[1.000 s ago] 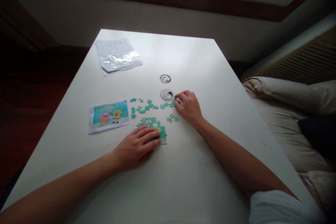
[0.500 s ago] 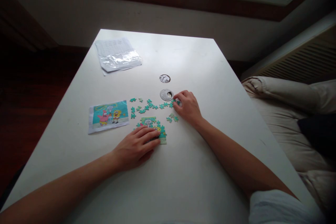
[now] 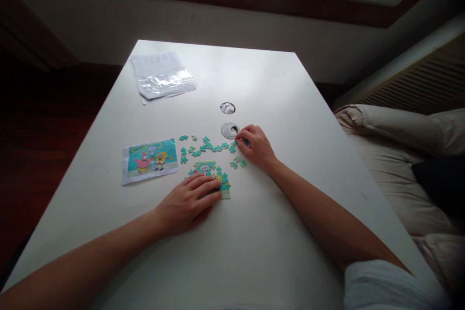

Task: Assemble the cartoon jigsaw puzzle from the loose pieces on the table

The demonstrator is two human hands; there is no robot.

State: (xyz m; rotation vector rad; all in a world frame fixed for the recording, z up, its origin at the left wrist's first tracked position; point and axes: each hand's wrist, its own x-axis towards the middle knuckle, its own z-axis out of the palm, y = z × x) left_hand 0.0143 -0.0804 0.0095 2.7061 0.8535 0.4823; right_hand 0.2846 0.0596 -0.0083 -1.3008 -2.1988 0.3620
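Note:
My left hand lies flat with fingers stretched over a partly joined jigsaw puzzle, hiding much of its lower left. Cartoon figures show on the joined part. Farther off to the right, my right hand has bent fingers with thumb and index drawn together at a teal puzzle piece, which is mostly hidden under them. Loose teal puzzle pieces spread in a row left of those fingertips. A few paler pieces lie just below the right hand. The printed reference picture rests left of the puzzle.
Papers in a clear plastic sleeve lie at the white table's far left. Two round cable holes sit mid-table: one uncovered hole and one with a grey cover. A beige sofa stands to the right.
My right hand has shifted slightly left and toward me. The loose pieces by its fingertips have moved a little left. My left hand stays on the puzzle.

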